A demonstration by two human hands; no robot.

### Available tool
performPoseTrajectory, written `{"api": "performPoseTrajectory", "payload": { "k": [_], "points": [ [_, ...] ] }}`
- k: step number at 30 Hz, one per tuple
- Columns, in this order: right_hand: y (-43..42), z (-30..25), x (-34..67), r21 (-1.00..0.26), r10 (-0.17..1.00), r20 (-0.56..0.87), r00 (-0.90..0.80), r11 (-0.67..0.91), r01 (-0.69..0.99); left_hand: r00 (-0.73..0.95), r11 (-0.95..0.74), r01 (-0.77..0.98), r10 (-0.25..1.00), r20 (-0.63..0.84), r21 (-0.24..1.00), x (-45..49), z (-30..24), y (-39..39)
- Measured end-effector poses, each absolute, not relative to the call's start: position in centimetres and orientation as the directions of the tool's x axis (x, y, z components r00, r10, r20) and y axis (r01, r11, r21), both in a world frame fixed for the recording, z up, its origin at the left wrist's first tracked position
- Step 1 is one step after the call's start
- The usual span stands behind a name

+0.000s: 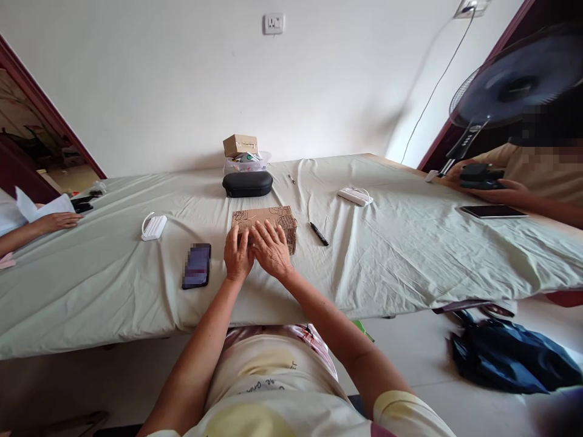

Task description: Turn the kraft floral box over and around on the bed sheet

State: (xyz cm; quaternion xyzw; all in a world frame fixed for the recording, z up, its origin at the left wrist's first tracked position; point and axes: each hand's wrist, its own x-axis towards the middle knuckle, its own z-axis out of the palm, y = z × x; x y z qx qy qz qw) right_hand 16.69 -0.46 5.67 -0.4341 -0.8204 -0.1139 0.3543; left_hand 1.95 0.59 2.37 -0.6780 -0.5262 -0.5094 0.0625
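A brown cardboard box (264, 213) with dark scribbled drawings lies on the cloth-covered table in front of me. My left hand (238, 254) rests on its near left part, fingers stretched out. Beside it, my right hand (271, 247) lies flat over the box's near side with the fingers spread. The two hands touch at the thumbs, and the near face of the box is mostly hidden under them. Just right of the box is a black marker pen (319, 234). A dark phone (197, 266) lies to the left of my left hand.
White power banks with straps lie left (154, 227) and right (356, 195). Behind the box stand a black case (248, 184) and a plastic tub (246, 162) topped by a small carton (240, 145). People sit at both ends; a fan (514, 88) stands right, near a tablet (494, 211).
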Motion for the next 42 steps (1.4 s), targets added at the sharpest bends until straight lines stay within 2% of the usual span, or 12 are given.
{"api": "performPoseTrajectory", "payload": {
  "k": [4, 7, 10, 12, 15, 18, 20, 22, 26, 42],
  "points": [
    [0.2, 5.3, 21.3, -0.182, 0.659, 0.702, -0.272, 0.534, 0.826, -0.02, -0.444, 0.789, 0.672, 0.74, 0.425, 2.0, 2.5, 0.4],
    [1.3, 4.1, 24.3, -0.347, 0.688, 0.719, -0.097, 0.477, 0.807, -0.032, -0.451, 0.779, 0.666, 0.745, 0.436, 2.3, 2.4, 0.3],
    [2.4, 2.0, 26.0, -0.619, 0.816, 0.578, 0.017, 0.425, 0.66, -0.063, -0.46, 0.751, 0.665, 0.744, 0.474, 2.5, 2.2, 0.3],
    [2.9, 0.5, 26.4, -0.728, 0.899, 0.438, 0.013, 0.346, 0.592, -0.054, -0.478, 0.73, 0.671, 0.739, 0.488, 2.3, 1.9, 0.2],
    [3.3, -0.9, 26.5, -0.722, 0.918, 0.395, -0.03, 0.33, 0.608, -0.071, -0.505, 0.694, 0.661, 0.747, 0.513, 1.8, 1.5, 0.2],
    [3.4, -1.3, 26.4, -0.691, 0.908, 0.418, -0.027, 0.337, 0.64, -0.232, -0.48, 0.609, 0.654, 0.721, 0.631, 1.2, 0.9, 0.5],
    [3.4, -1.4, 26.5, -0.692, 0.912, 0.41, -0.024, 0.328, 0.643, -0.299, -0.417, 0.543, 0.715, 0.632, 0.729, 0.9, 0.6, 0.8],
    [3.5, -1.4, 26.6, -0.698, 0.916, 0.4, -0.03, 0.326, 0.638, -0.278, -0.303, 0.541, 0.816, 0.506, 0.785, 0.8, 0.4, 1.0],
    [3.5, -1.3, 26.8, -0.71, 0.909, 0.415, -0.04, 0.351, 0.611, -0.227, -0.136, 0.637, 0.908, 0.353, 0.759, 0.8, 0.3, 1.1],
    [3.5, -1.4, 27.1, -0.733, 0.903, 0.428, -0.047, 0.377, 0.566, -0.202, -0.068, 0.622, 0.949, 0.244, 0.78, 0.9, 1.6, 0.3]
  ]
}}
